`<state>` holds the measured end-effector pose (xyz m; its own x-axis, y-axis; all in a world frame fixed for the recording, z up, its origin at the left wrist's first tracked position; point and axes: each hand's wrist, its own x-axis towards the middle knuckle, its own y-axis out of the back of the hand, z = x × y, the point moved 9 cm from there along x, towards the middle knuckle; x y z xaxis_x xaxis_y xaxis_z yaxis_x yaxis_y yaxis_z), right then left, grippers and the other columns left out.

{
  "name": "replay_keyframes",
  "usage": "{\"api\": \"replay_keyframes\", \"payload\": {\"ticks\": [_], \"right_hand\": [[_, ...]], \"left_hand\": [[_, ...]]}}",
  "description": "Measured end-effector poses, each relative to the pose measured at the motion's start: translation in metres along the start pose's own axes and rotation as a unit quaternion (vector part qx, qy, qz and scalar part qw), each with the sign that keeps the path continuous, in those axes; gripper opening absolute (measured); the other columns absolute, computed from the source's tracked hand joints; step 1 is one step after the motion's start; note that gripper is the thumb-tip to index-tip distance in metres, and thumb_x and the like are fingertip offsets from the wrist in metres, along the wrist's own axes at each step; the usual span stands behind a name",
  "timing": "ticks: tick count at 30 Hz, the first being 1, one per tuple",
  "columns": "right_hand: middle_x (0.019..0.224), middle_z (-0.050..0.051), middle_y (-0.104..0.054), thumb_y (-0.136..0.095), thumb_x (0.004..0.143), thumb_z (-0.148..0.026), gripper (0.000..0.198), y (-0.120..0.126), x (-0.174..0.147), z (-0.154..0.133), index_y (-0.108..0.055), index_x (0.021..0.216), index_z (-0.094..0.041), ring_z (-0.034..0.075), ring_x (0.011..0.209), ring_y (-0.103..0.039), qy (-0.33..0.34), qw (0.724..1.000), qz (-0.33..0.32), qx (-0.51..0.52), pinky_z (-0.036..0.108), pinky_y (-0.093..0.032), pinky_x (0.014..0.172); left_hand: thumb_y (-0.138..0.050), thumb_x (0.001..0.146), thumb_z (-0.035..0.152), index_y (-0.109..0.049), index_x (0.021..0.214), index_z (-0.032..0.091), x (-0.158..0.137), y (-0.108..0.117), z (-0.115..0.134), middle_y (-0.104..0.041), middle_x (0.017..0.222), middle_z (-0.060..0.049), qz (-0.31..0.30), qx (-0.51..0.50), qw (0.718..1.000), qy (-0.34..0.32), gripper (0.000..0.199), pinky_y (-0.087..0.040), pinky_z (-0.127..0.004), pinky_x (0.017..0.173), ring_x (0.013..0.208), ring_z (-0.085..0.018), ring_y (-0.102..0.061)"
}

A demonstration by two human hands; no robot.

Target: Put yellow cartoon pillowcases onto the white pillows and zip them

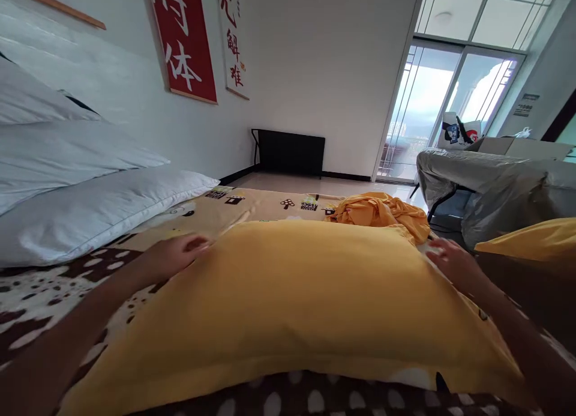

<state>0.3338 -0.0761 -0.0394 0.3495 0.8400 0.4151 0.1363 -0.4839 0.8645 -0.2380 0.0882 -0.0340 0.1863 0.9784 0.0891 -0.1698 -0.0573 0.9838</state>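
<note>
A plump yellow pillow [288,302] lies flat across the bed in front of me, its long side running left to right. My left hand [186,252] is at its far left edge, fingers curled in and closed on the fabric. On the opposite side, my right hand [450,259] has its fingers bent and pinched at the far right edge. Both forearms reach along the pillow's short sides. Just beyond it, near my right hand, sits a crumpled orange-yellow cloth [380,212].
White pillows [103,209] are stacked at the left by the wall. Under everything spreads a patterned brown and tan blanket [256,203]. Another yellow cloth item [535,239] is at the right edge. Farther right stands a plastic-covered table [481,164]; a black panel [290,153] leans at the back wall.
</note>
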Motion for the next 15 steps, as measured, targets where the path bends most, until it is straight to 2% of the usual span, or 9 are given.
{"api": "replay_keyframes", "payload": {"ticks": [2,4,6,8,9,11,13,15], "right_hand": [[0.115,0.016,-0.062,-0.042,0.083,-0.035,0.038,-0.011,0.033,-0.082,-0.057,0.110,-0.012,0.024,0.097,-0.061,0.072,0.996,-0.050,-0.035,0.033,-0.045,0.082],[0.114,0.016,-0.063,-0.043,0.085,-0.030,0.035,-0.033,0.061,-0.164,-0.057,0.112,-0.012,0.024,0.106,-0.058,0.122,0.983,-0.123,-0.054,0.032,-0.044,0.085],[0.109,0.015,-0.065,-0.045,0.085,-0.026,0.029,-0.055,0.085,-0.227,-0.062,0.104,-0.014,0.024,0.102,-0.061,0.140,0.976,-0.154,-0.058,0.032,-0.044,0.084],[0.113,0.018,-0.064,-0.046,0.084,-0.020,0.029,-0.080,0.102,-0.264,-0.062,0.107,-0.012,0.026,0.106,-0.059,0.141,0.975,-0.161,-0.065,0.035,-0.043,0.087],[0.115,0.018,-0.062,-0.046,0.084,-0.018,0.030,-0.094,0.108,-0.272,-0.062,0.109,-0.012,0.026,0.109,-0.058,0.142,0.974,-0.167,-0.065,0.036,-0.042,0.090],[0.115,0.020,-0.062,-0.048,0.086,-0.020,0.029,-0.125,0.114,-0.272,-0.062,0.109,-0.011,0.026,0.109,-0.058,0.145,0.969,-0.191,-0.059,0.038,-0.041,0.091],[0.111,0.016,-0.064,-0.049,0.089,-0.028,0.028,-0.153,0.116,-0.256,-0.063,0.105,-0.011,0.023,0.104,-0.060,0.157,0.959,-0.233,-0.039,0.038,-0.044,0.090],[0.107,0.011,-0.067,-0.046,0.091,-0.039,0.033,-0.171,0.120,-0.231,-0.064,0.101,-0.012,0.019,0.098,-0.063,0.172,0.948,-0.268,-0.012,0.038,-0.046,0.088]], "left_hand": [[-0.030,0.087,0.035,-0.049,0.125,0.013,0.023,0.009,0.084,-0.054,0.132,-0.007,-0.034,0.020,0.995,-0.094,0.048,-0.038,-0.027,0.098,0.117,-0.018,-0.052],[-0.037,0.085,0.021,-0.055,0.120,0.016,0.053,0.012,0.159,-0.053,0.133,-0.007,-0.054,0.026,0.990,-0.125,0.040,-0.037,-0.027,0.099,0.119,-0.018,-0.050],[-0.043,0.085,0.020,-0.058,0.116,0.015,0.086,0.008,0.216,-0.055,0.129,-0.012,-0.059,0.030,0.990,-0.125,0.035,-0.039,-0.036,0.098,0.117,-0.024,-0.052],[-0.047,0.088,0.029,-0.057,0.116,0.014,0.115,-0.007,0.253,-0.056,0.125,-0.013,-0.064,0.023,0.989,-0.128,0.033,-0.040,-0.043,0.097,0.115,-0.024,-0.053],[-0.049,0.089,0.034,-0.057,0.115,0.014,0.127,-0.019,0.263,-0.057,0.124,-0.012,-0.073,0.018,0.988,-0.132,0.034,-0.040,-0.045,0.097,0.114,-0.023,-0.053],[-0.051,0.088,0.041,-0.058,0.114,0.014,0.145,-0.050,0.266,-0.057,0.123,-0.011,-0.101,0.006,0.985,-0.138,0.038,-0.039,-0.046,0.098,0.113,-0.022,-0.053],[-0.048,0.088,0.045,-0.061,0.110,0.013,0.159,-0.081,0.251,-0.060,0.121,-0.011,-0.139,-0.012,0.980,-0.142,0.040,-0.039,-0.043,0.099,0.112,-0.021,-0.055],[-0.043,0.088,0.048,-0.066,0.103,0.013,0.170,-0.101,0.226,-0.064,0.115,-0.010,-0.163,-0.035,0.976,-0.141,0.044,-0.040,-0.035,0.097,0.110,-0.022,-0.057]]}}
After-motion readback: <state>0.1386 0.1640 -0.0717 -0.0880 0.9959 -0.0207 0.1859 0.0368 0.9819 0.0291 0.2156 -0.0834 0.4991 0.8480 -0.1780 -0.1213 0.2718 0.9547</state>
